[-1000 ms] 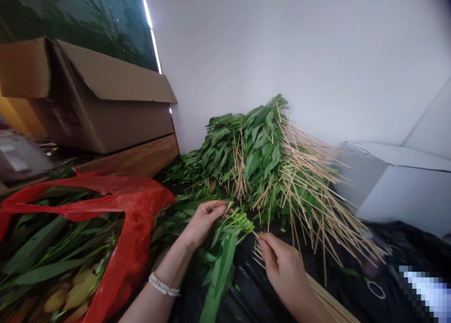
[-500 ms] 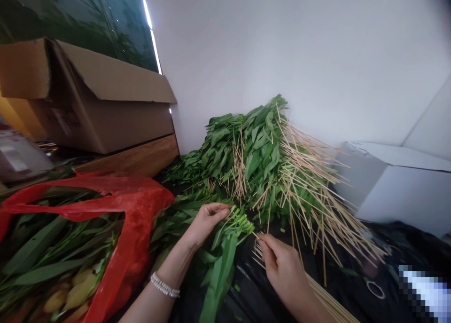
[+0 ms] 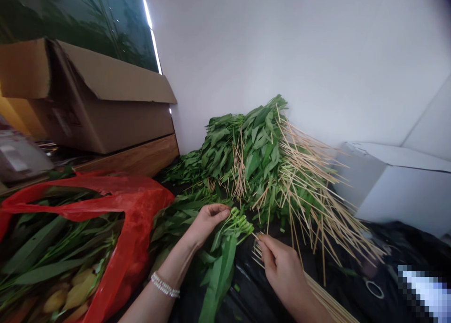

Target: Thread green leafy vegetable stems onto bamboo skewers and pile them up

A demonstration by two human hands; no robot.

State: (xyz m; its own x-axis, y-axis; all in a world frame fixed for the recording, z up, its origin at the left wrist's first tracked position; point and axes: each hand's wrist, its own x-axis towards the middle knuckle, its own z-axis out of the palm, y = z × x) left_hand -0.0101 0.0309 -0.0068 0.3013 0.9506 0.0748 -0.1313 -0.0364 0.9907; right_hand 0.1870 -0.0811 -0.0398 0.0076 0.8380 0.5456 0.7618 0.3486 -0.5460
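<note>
Thumb and fingers of my left hand point(image 3: 213, 221) pinch one end of a small row of leafy green stems point(image 3: 239, 220). Their long leaves point(image 3: 221, 278) hang down toward me over black plastic. My right hand point(image 3: 282, 262) is closed on a thin wooden skewer, whose tip point(image 3: 258, 235) points at the right end of the stems. More loose skewers point(image 3: 326, 297) lie beneath and behind that hand. Ahead of both hands rises a heap of skewered greens point(image 3: 262, 142), with many pale skewers point(image 3: 310, 182) sticking out to the right.
An open red plastic bag point(image 3: 139, 229) of leaves and yellowish roots or tubers stands at the left. Behind it, a cardboard box point(image 3: 123, 121) rests on a wooden surface. A white box point(image 3: 405, 186) is at the right, by the wall. Black plastic sheeting point(image 3: 348, 243) covers the work area.
</note>
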